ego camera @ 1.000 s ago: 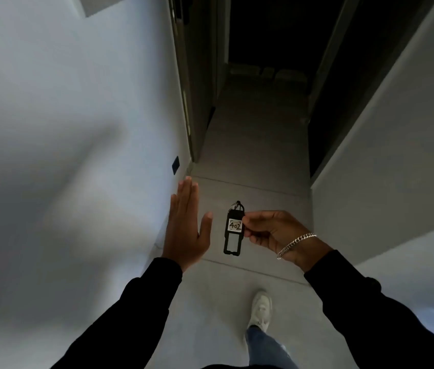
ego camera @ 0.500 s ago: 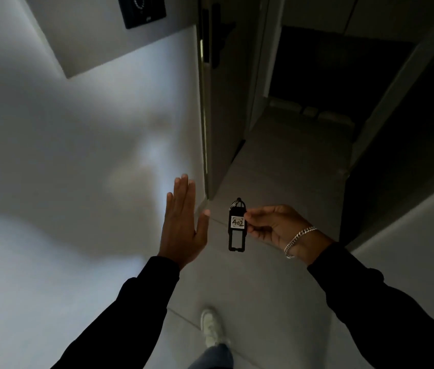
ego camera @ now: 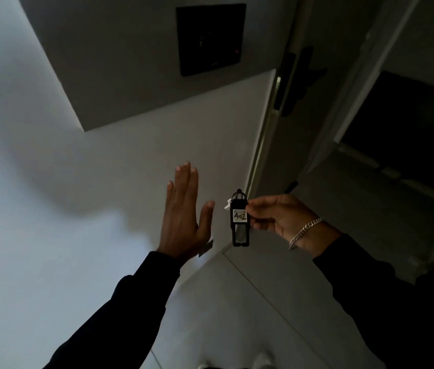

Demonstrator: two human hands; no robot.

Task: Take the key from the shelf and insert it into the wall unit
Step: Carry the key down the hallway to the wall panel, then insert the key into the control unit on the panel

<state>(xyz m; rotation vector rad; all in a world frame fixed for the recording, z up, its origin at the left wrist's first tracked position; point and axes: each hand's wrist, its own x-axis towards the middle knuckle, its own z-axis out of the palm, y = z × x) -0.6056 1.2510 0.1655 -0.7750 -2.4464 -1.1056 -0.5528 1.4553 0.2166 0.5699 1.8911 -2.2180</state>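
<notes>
Head view | right hand (ego camera: 277, 219) pinches a black key tag (ego camera: 239, 222) marked 402, hanging upright, likely ready for insertion | left hand (ego camera: 183, 211) open flat, empty, beside it | dark wall unit (ego camera: 210, 38) above on grey wall, well apart | dim hallway, tiled floor (ego camera: 250, 302), open door (ego camera: 285, 83).

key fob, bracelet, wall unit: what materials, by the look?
Key fob: black, matte, likely plastic; moulded frame around a white paper-like label reading 402.
Bracelet: silvery metal, seemingly; chain links catch the light.
Wall unit: dark, flat square panel, smooth with a faint sheen; plastic or glass, too dim to tell. Small red light showing.
</notes>
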